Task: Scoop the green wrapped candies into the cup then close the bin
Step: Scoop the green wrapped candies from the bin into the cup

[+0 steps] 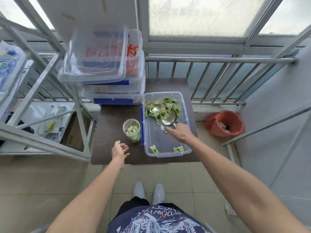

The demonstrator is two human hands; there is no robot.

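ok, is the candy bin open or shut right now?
Open. The bin has no lid on; the green candies and the metal scoop held by the right hand lie exposed inside.

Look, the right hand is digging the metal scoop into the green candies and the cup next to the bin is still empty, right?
Not quite. The head view shows the cup already holds some green candies. The rest is right: the right hand has the metal scoop in the bin's candy pile.

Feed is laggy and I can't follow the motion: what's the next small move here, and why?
Probably lift the scoop and carry it left over the cup. The right hand holds its handle, candies already lie in its bowl, and the cup looks only partly filled.
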